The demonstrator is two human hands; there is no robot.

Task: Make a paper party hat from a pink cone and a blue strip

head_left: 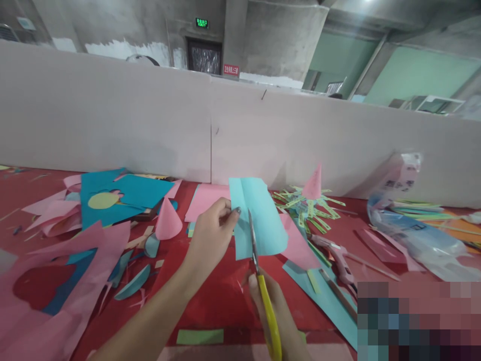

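Note:
My left hand pinches the left edge of a folded light blue paper sheet and holds it upright above the red table. My right hand grips yellow-handled scissors; their blades point up and bite into the sheet's lower edge near its middle. Both hands are closed around what they hold.
Pink and teal paper scraps cover the table's left side. A pink paper cone stands left of my hand, another pink cone on green strips behind. A glue gun and plastic bag lie right. A cardboard wall runs behind.

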